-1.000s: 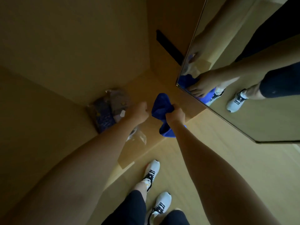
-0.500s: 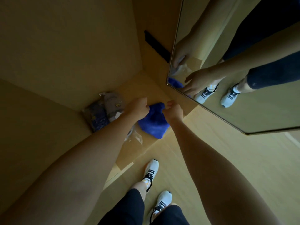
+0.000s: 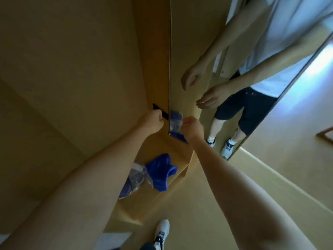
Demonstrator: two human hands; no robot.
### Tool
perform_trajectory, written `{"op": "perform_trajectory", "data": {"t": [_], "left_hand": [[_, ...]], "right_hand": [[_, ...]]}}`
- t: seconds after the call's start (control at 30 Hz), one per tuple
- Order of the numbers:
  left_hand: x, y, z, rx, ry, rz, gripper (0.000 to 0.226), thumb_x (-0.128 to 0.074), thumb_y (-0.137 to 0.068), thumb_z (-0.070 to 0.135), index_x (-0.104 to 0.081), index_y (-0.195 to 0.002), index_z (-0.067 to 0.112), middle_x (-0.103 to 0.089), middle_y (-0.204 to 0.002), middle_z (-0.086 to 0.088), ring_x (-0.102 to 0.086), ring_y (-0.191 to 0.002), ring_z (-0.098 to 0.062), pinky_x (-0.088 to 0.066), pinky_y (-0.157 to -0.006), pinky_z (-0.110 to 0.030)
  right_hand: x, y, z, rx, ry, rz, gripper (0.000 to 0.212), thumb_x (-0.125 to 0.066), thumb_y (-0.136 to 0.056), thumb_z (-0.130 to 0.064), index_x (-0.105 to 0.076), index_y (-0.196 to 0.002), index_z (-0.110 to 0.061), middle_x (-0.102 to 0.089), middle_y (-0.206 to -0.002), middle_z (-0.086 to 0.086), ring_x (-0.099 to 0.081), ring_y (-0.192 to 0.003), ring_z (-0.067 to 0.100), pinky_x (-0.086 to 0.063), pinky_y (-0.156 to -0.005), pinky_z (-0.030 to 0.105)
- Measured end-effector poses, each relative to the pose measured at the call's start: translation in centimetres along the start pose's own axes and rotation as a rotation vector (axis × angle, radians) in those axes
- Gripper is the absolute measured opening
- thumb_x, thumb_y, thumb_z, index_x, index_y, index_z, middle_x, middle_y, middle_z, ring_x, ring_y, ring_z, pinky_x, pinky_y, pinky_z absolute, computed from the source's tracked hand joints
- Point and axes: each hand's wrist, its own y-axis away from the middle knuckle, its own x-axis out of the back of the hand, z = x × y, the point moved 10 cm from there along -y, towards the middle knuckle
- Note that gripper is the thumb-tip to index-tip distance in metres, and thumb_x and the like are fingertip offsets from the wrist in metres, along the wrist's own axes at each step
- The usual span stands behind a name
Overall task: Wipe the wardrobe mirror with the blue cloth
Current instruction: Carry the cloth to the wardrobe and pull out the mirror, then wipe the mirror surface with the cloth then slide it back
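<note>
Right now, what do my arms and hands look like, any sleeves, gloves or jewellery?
Both forearms are bare up to the frame edge, with no sleeves showing. The left hand and right hand wear no gloves. No watch, bracelet or ring is visible, though the picture is dim and blurred.
</note>
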Motion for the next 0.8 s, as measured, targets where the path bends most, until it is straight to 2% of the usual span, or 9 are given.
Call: {"op": "perform_trajectory", "data": {"t": [0.1,0.17,0.27,0.4,0.53,0.67,0.8], "left_hand": [[5.8,1.2,5.0,-0.083,-0.024,0.072,0.008,-0.052,-0.096,0.016,-0.060,-0.095,0.014,-0.063,-0.089,-0.006,-0.060,-0.078,-0.023,-0.047,-0.064,-0.031],[9.5,1.8,8.3,-0.147,-0.019,0.115,0.008,-0.053,-0.096,0.014,-0.061,-0.097,0.012,-0.063,-0.091,-0.006,-0.059,-0.077,-0.020,-0.048,-0.066,-0.030],[14.6,2.1,12.3,-0.226,-0.001,0.183,0.010,-0.054,-0.095,0.011,-0.062,-0.099,0.006,-0.063,-0.095,-0.011,-0.058,-0.080,-0.022,-0.047,-0.068,-0.030],[19.5,2.0,17.0,-0.328,-0.012,0.239,0.006,-0.055,-0.093,0.012,-0.060,-0.092,0.011,-0.063,-0.092,-0.007,-0.061,-0.080,-0.022,-0.048,-0.066,-0.033],[22.0,2.0,20.6,-0.401,-0.027,0.261,0.006,-0.056,-0.093,0.013,-0.061,-0.097,0.010,-0.062,-0.095,-0.007,-0.059,-0.081,-0.021,-0.049,-0.070,-0.033],[24.3,1.6,22.1,-0.404,-0.009,0.323,0.001,-0.055,-0.095,0.008,-0.054,-0.094,0.007,-0.056,-0.095,-0.008,-0.050,-0.073,-0.014,-0.038,-0.058,-0.022],[26.3,0.6,22.5,-0.400,-0.018,0.393,0.013,-0.057,-0.093,0.004,-0.057,-0.106,0.004,-0.055,-0.115,-0.013,-0.055,-0.103,-0.027,-0.043,-0.081,-0.030]], "right_hand": [[5.5,1.1,-4.8,0.070,0.013,0.044,0.025,-0.049,-0.094,-0.009,-0.062,-0.116,-0.013,-0.066,-0.104,0.004,-0.062,-0.089,0.022,-0.046,-0.069,0.028],[9.7,2.0,-8.7,0.153,0.028,0.121,0.028,-0.053,-0.093,-0.012,-0.062,-0.119,-0.014,-0.066,-0.107,0.003,-0.061,-0.090,0.020,-0.043,-0.071,0.026],[16.1,3.4,-12.9,0.203,0.000,0.289,0.027,-0.054,-0.089,-0.013,-0.063,-0.115,-0.014,-0.067,-0.104,0.002,-0.061,-0.092,0.020,-0.044,-0.071,0.026],[23.6,5.6,-16.1,0.222,0.072,0.489,0.023,-0.049,-0.086,-0.011,-0.063,-0.105,-0.010,-0.061,-0.091,0.003,-0.062,-0.091,0.028,-0.032,-0.055,0.024],[28.9,8.0,-16.5,0.165,0.031,0.647,0.031,-0.051,-0.090,-0.011,-0.064,-0.118,-0.012,-0.067,-0.114,0.010,-0.060,-0.106,0.032,-0.039,-0.075,0.026],[32.5,10.1,-16.2,0.129,0.033,0.764,0.034,-0.052,-0.087,-0.011,-0.063,-0.119,-0.016,-0.064,-0.117,0.004,-0.059,-0.108,0.027,-0.038,-0.081,0.027],[34.7,11.4,-15.9,0.135,0.008,0.834,0.036,-0.053,-0.084,-0.009,-0.061,-0.118,-0.016,-0.060,-0.119,0.005,-0.060,-0.105,0.027,-0.046,-0.082,0.030]]}}
